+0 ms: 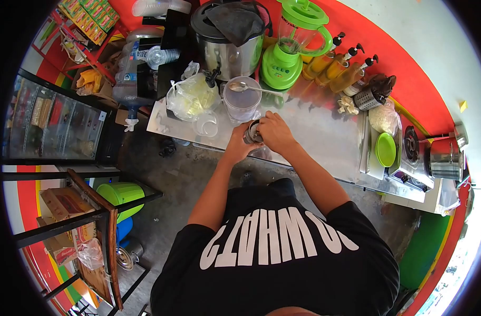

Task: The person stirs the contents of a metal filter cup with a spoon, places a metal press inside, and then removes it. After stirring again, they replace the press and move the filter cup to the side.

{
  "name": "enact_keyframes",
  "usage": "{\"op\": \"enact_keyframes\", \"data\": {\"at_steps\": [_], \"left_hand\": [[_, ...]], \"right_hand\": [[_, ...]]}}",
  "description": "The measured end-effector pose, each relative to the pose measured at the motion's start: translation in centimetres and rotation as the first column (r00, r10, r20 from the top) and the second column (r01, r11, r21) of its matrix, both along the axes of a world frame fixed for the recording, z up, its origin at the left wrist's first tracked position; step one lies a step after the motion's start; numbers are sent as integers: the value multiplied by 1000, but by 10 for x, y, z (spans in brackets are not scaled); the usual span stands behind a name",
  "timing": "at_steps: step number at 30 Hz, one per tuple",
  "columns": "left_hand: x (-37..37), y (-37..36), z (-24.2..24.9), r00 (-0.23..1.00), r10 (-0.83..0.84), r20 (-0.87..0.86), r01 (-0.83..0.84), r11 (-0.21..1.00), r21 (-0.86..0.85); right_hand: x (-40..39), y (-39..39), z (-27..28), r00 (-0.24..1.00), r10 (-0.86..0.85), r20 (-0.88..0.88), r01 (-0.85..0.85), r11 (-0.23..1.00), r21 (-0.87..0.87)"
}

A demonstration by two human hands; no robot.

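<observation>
At the front edge of the metal counter, my left hand (240, 143) is wrapped round a small round container (251, 134). My right hand (274, 132) is closed at the container's top; whether its fingers pinch anything there is hidden. Just beyond my hands stands a clear plastic tub (242, 104) with a spoon (240, 87) lying across its top. Left of the tub are an empty-looking clear cup (206, 124) and a plastic bag (192, 98) with something pale yellow inside.
Behind the tub stand a large steel dispenser (230, 52) and a green blender (281, 66). Pump bottles (335, 68) line the wall. Further right are a green plate (386, 149), a stove (410, 141) and a pot (447, 158). A glass-door fridge (53, 118) stands left.
</observation>
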State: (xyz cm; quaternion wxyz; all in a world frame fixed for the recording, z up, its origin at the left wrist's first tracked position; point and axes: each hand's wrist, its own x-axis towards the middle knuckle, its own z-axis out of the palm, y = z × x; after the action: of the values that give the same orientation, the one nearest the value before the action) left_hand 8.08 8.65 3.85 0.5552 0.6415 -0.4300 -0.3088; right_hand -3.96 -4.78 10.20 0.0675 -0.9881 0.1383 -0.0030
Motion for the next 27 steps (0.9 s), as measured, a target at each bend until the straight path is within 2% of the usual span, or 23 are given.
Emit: {"op": "enact_keyframes", "data": {"at_steps": [7,12,15,21,22,24,26,27], "left_hand": [[4,-2,6,998,-57,-14,58,998,36],[7,-2,-3,993,-105,-59,104,994,-20],[6,-1,-1,997,-80,7,80,996,32],[4,0,13,998,-69,3,69,994,81],[4,-1,12,998,-69,3,69,994,80],[3,-3,11,998,-65,-17,64,997,-33],[3,-3,12,998,-56,-15,56,998,-11],[3,-3,14,999,-46,-13,46,999,10]], "right_hand": [[1,-1,9,1000,17,-15,-17,1000,12],[-5,-5,11,1000,-3,-1,3,999,34],[-8,-8,11,998,-40,43,36,996,88],[-11,-8,12,995,-41,88,29,989,142],[-11,-9,13,992,-47,118,28,987,159],[-11,-9,14,988,-53,148,26,984,177],[-12,-10,14,984,-96,149,47,953,300],[-13,-11,12,984,-97,151,48,953,300]]}}
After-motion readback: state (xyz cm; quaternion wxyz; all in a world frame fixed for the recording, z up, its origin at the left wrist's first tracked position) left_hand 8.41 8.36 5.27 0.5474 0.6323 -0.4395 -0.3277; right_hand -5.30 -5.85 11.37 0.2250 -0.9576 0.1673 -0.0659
